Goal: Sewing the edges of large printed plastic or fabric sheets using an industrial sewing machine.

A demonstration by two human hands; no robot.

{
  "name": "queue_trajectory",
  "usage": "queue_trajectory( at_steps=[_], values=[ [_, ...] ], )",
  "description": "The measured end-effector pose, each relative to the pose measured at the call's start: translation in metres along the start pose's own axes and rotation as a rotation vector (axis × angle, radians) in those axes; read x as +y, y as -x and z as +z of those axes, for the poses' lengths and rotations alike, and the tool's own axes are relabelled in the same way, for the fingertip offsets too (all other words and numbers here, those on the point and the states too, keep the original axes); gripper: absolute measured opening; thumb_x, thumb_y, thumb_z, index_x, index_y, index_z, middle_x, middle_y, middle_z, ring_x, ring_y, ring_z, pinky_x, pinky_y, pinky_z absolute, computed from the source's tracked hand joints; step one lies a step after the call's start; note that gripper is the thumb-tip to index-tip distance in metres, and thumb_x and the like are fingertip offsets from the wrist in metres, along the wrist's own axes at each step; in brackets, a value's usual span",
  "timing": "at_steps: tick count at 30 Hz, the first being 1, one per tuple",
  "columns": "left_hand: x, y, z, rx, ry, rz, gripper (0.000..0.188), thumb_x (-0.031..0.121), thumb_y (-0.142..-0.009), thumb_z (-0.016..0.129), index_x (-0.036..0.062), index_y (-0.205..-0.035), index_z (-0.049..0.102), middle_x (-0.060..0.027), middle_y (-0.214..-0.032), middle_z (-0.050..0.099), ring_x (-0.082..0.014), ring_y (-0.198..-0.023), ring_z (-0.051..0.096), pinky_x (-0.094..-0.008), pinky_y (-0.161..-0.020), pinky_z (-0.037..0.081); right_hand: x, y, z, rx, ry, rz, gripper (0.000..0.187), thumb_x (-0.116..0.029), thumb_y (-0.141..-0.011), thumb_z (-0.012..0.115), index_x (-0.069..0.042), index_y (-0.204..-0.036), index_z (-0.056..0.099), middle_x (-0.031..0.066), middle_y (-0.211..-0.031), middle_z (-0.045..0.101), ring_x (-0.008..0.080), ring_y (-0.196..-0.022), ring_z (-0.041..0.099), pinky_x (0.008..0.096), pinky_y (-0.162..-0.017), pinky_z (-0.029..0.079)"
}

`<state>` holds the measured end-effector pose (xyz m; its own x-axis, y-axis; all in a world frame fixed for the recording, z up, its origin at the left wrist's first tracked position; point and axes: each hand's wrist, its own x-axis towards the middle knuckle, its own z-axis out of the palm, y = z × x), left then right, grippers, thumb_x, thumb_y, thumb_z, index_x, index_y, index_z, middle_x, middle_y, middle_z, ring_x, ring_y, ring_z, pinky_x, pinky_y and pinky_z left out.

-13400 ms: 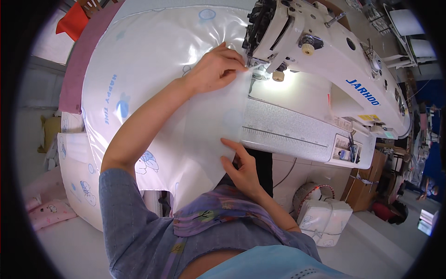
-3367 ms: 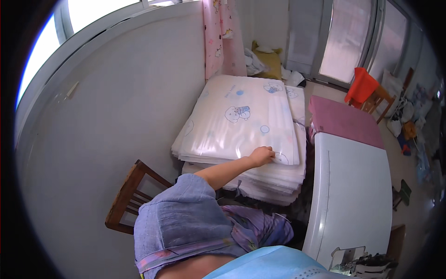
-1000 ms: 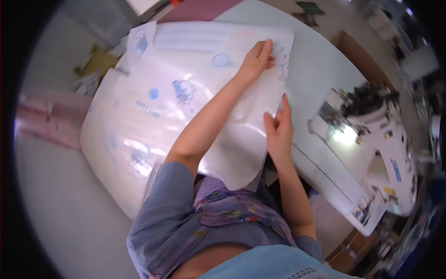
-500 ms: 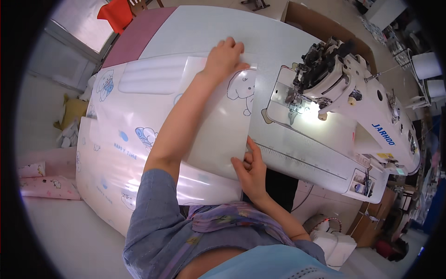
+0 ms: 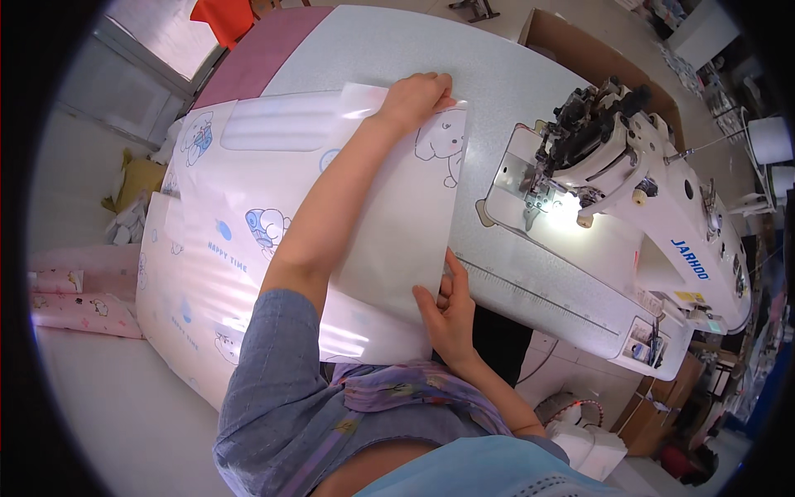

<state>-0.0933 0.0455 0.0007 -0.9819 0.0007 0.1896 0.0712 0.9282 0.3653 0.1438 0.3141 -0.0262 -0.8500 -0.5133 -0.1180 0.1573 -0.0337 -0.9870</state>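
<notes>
A glossy, pale plastic sheet (image 5: 397, 224) printed with cartoon animals spreads over the left side of the table, with a folded-over layer on top. My left hand (image 5: 420, 99) has its fingers curled down at the far right corner of that layer, gripping the edge. Closer to me, my right hand (image 5: 451, 319) holds the same layer's right edge between thumb and fingers. Part of the sheet hangs off the table's near left side. To the right of both hands stands a white sewing machine (image 5: 662, 199), its lamp lighting the needle area.
The grey table (image 5: 431, 50) has a ruler scale (image 5: 530, 290) along its near edge. A small parts tray (image 5: 644, 344) is set in at the right. Behind the machine is a cardboard box (image 5: 571, 41). Pink printed material (image 5: 87, 315) lies at the far left.
My left hand's fingers, raised and spread before, are now curled down at the sheet's corner. My right hand keeps its hold. The whole view has shifted slightly.
</notes>
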Motion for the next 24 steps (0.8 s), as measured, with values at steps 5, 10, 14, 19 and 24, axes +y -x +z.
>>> queue_trajectory(
  at_steps=[5, 10, 14, 19, 24],
  values=[
    [-0.012, 0.015, 0.006, 0.257, -0.176, 0.080, 0.034, 0.041, -0.095, 0.070, 0.0102, -0.107, 0.065, -0.0090, -0.105, 0.066, -0.0341, -0.104, 0.062, -0.0459, -0.088, 0.050, -0.005, -0.002, 0.004, -0.036, -0.016, 0.063, 0.073, 0.008, -0.099, 0.057, 0.000, -0.161, 0.020, 0.0134, -0.126, 0.066, 0.0095, -0.103, 0.065, 0.0195, -0.080, 0.050],
    [-0.014, 0.008, 0.012, 0.205, 0.050, 0.144, 0.036, 0.041, -0.092, 0.074, 0.0074, -0.100, 0.065, -0.0138, -0.101, 0.062, -0.0319, -0.097, 0.059, -0.0407, -0.084, 0.049, -0.011, -0.004, 0.003, -0.068, 0.009, 0.076, 0.078, 0.008, -0.097, 0.056, -0.002, -0.163, 0.016, 0.0158, -0.141, 0.059, 0.0196, -0.123, 0.061, 0.0284, -0.099, 0.049],
    [-0.020, 0.008, 0.006, 0.201, 0.544, 0.198, 0.035, 0.039, -0.096, 0.071, 0.0068, -0.098, 0.060, -0.0113, -0.092, 0.059, -0.0268, -0.084, 0.053, -0.0356, -0.074, 0.046, -0.022, -0.008, 0.002, -0.081, 0.057, 0.014, 0.074, 0.005, -0.099, 0.056, -0.001, -0.162, 0.018, 0.0151, -0.141, 0.058, 0.0209, -0.125, 0.059, 0.0314, -0.102, 0.047],
    [-0.023, 0.009, 0.013, 0.098, 0.289, 0.100, 0.025, 0.036, -0.096, 0.070, 0.0119, -0.099, 0.063, -0.0082, -0.084, 0.069, -0.0272, -0.075, 0.062, -0.0398, -0.071, 0.049, -0.004, -0.010, -0.007, -0.104, 0.048, 0.181, 0.038, -0.007, -0.101, 0.063, 0.002, -0.137, 0.055, 0.0057, -0.116, 0.069, 0.0106, -0.101, 0.062, 0.0272, -0.090, 0.049],
    [-0.007, 0.018, -0.008, -0.076, 0.228, -0.019, 0.023, 0.031, -0.093, 0.074, 0.0096, -0.096, 0.066, -0.0079, -0.088, 0.070, -0.0253, -0.083, 0.065, -0.0367, -0.078, 0.051, -0.010, -0.001, -0.005, -0.103, 0.043, 0.263, 0.024, -0.011, -0.098, 0.071, 0.004, -0.116, 0.071, 0.0014, -0.098, 0.072, 0.0058, -0.087, 0.060, 0.0238, -0.078, 0.049]
  ],
)
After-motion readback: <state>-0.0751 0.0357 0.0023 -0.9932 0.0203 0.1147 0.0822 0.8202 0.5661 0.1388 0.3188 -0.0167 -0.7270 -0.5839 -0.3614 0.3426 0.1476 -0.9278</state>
